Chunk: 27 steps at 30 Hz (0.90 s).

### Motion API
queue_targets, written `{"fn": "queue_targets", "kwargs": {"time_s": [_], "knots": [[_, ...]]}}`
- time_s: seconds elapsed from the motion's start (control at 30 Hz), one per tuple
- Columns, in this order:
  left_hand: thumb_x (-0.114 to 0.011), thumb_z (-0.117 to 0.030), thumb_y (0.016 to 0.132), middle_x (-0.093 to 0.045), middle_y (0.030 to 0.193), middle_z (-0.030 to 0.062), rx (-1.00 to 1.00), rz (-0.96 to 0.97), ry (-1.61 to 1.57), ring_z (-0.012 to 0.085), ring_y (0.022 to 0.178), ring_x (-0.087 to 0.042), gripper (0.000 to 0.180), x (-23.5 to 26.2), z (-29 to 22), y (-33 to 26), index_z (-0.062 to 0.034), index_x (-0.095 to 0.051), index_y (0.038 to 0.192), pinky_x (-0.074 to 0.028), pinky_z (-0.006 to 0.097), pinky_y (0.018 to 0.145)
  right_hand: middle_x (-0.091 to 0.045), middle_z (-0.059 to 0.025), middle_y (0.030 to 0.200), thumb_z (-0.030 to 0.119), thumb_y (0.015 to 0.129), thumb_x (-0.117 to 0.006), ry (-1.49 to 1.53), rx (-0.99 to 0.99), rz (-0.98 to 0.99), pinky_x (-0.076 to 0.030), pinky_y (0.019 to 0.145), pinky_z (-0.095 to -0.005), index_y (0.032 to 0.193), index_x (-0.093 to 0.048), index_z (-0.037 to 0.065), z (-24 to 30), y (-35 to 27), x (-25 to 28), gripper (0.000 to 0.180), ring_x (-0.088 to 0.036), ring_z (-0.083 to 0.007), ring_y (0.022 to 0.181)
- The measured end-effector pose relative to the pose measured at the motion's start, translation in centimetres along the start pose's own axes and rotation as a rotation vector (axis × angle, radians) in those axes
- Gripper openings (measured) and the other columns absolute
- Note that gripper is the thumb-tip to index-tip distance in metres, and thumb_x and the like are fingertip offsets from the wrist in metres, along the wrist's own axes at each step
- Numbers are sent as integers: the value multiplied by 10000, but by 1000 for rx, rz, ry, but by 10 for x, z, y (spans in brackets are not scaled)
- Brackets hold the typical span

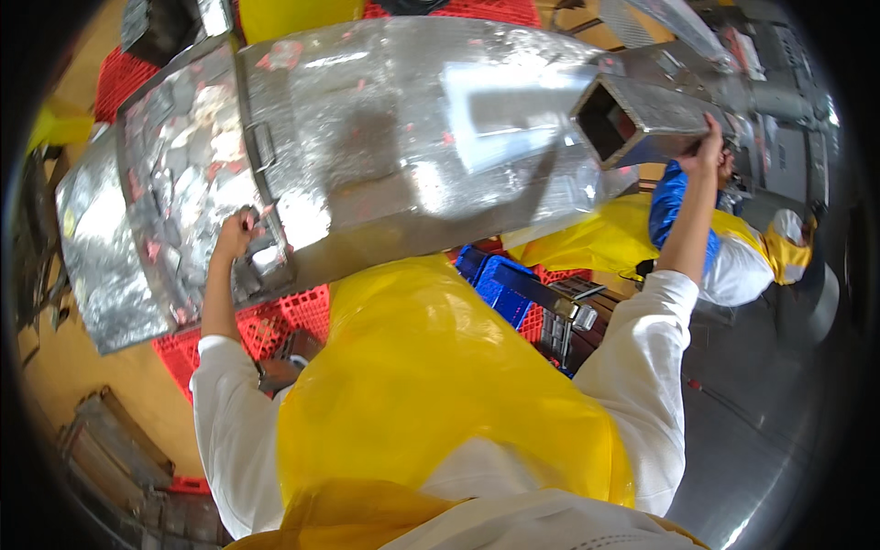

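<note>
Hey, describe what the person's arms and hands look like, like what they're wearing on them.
Both hands are bare, with no gloves: the left hand and the right hand. The forearms are uncovered too. White sleeves sit pushed up near the elbows, loose and slightly creased. A glossy yellow plastic apron covers the chest between the arms. No watch or rings are visible.

A yellow apron fills the lower middle. Left of the apron lie red crates on a tan floor. Just right of the apron sit blue crates and a dark crate. Further right of the apron, another person in white and yellow bends over a steel table.
</note>
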State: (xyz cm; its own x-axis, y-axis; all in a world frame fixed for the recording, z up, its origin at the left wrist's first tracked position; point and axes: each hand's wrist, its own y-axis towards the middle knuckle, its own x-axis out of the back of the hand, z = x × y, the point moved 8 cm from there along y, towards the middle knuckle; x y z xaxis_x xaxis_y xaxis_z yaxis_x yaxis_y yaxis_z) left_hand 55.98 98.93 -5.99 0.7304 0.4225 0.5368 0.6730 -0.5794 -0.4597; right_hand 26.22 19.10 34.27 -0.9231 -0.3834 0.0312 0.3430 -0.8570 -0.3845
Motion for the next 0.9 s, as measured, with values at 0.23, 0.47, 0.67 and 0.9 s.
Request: {"fn": "queue_targets", "kwargs": {"time_s": [0.23, 0.47, 0.67, 0.9], "knots": [[-704, 39, 825, -687, 1014, 80, 190, -464, -595, 142, 912, -644, 347, 96, 22, -54, -17, -624, 1158, -551, 292, 784, -527, -205, 1361, 447, 878, -518, -21, -57, -43, -412, 1034, -558, 1368, -481, 21, -8, -29, -27, 651, -522, -397, 1229], [-624, 26, 900, -646, 1095, 97, -133, -138, -1483, 163, 1044, -628, 321, 58, -172, 4, -3, -552, 1211, -535, 336, 937, -642, -252, 998, 450, 844, -601, -60, -107, 121, -527, 850, -489, 1133, -511, -136, -4, 21, 19, 660, -646, -366, 903], [-709, -169, 885, -682, 1004, 88, -355, 289, -1171, 169, 923, -661, 315, -42, -467, 21, 12, -621, 1127, -572, 331, 857, -647, -99, 1083, 471, 809, -608, -22, 79, -48, -555, 733, -424, 1188, -575, 87, 4, 9, -1, 540, -645, -264, 937], [-735, -109, 863, -658, 1022, 115, -451, 400, -1236, 166, 923, -661, 310, -93, -560, 37, 75, -599, 1071, -592, 304, 813, -642, -116, 1102, 468, 840, -576, -8, 77, -19, -560, 767, -430, 1155, -581, 66, 5, -12, 0, 511, -655, -277, 957]]}}
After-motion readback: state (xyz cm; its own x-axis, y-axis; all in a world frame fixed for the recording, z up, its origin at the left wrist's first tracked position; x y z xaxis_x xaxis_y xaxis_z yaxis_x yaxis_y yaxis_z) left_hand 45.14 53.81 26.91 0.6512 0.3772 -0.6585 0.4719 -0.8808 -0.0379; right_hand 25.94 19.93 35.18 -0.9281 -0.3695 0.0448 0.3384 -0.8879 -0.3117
